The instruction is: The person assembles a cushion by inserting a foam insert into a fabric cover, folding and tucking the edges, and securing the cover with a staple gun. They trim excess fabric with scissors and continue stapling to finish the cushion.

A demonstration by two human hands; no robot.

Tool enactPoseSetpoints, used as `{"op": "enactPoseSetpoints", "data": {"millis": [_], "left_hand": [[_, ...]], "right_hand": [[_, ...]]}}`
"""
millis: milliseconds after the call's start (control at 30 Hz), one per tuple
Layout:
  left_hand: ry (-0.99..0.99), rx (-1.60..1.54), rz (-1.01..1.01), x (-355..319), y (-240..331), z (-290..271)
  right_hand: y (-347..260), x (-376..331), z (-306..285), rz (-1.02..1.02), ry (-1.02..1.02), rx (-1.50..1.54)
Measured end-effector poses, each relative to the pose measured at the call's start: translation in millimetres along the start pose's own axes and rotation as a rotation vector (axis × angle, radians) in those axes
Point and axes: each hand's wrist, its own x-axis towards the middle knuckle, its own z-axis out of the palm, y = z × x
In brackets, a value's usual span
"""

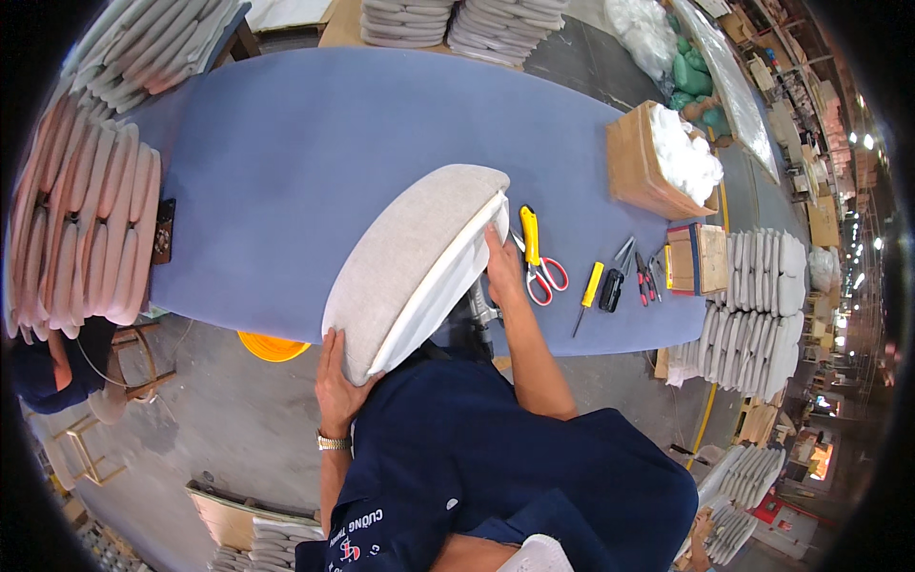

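Observation:
A long curved seat cushion (415, 253) in beige-grey fabric, with a white underside along its near edge, is tilted over the front of the blue table. My left hand (343, 386) grips its lower left end, thumb at the white edge and fingers along the fabric. At the upper right end, my right hand (503, 269) holds the white side, its fingers partly hidden behind the edge. A dark and silver tool (482, 310), mostly covered by the cushion, lies near my right wrist. Beside that hand are red-handled scissors (545, 279) and a yellow-handled cutter (530, 235).
On the blue table (267, 143) lie a yellow screwdriver (591, 284), a black-handled tool (612, 290) and red pliers (647, 284). A carton (637, 162) of white stuffing stands at right. Stacked cushions (86, 219) rise at left; an orange basin (274, 346) sits below the edge.

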Motion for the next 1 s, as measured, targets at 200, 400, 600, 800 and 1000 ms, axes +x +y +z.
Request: {"op": "enactPoseSetpoints", "data": {"millis": [200,400,600,800,1000], "left_hand": [[-0.021,-0.010,-0.005,3.5,5.0,-3.0],[-0.076,0.036,0.017,-13.7,-9.9,16.0],[-0.235,0.006,0.040,-1.8,-18.1,12.2],[-0.003,-0.235,0.085,23.5,47.6,-47.1],[1.078,-0.086,0.338,47.7,103.5,-119.9]], "right_hand": [[0.6,4.3,-1.2,-0.084,-0.047,0.024],[14.6,9.2,33.9,0.052,-0.150,0.155],[8.5,19.2,38.4,-0.051,-0.175,0.272],[-93.0,-36.4,113.9,-0.540,-0.513,-0.130],[-195.5,-127.0,168.3,-1.005,-0.977,-1.095]]}}
